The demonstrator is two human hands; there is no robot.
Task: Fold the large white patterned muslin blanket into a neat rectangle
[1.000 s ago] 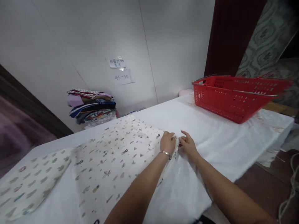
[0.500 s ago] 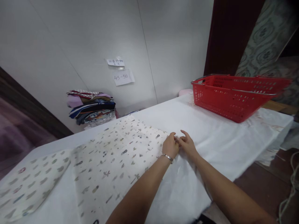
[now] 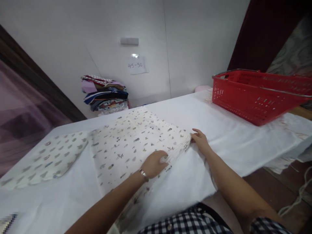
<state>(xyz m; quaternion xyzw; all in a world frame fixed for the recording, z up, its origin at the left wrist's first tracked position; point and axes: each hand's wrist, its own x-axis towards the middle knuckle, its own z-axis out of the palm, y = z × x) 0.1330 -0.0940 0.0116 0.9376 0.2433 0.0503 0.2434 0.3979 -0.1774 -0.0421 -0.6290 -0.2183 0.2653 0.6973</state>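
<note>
A layered piece of cream fabric [image 3: 136,139] with small grey and brown prints lies spread over the white-covered table. My left hand [image 3: 154,163], with a silver bracelet at the wrist, is curled at the fabric's near edge, thumb and fingers closed on it. At the right corner, my right hand [image 3: 201,141] pinches the stacked layers, its index finger sticking out. The layers' edges show between the two hands. Part of the near fabric hangs below my left forearm.
A second folded fabric with cloud-like prints [image 3: 52,156] lies at the left. A red basket [image 3: 258,104] with metal handles stands at the right back. Folded clothes [image 3: 106,96] are piled by the wall, below a paper sign [image 3: 136,66]. White cloth [image 3: 224,130] covers the table.
My hands were together at the fabric's right corner. The left hand has moved left and nearer along the edge, while the right hand stays at the corner. The view has shifted.
</note>
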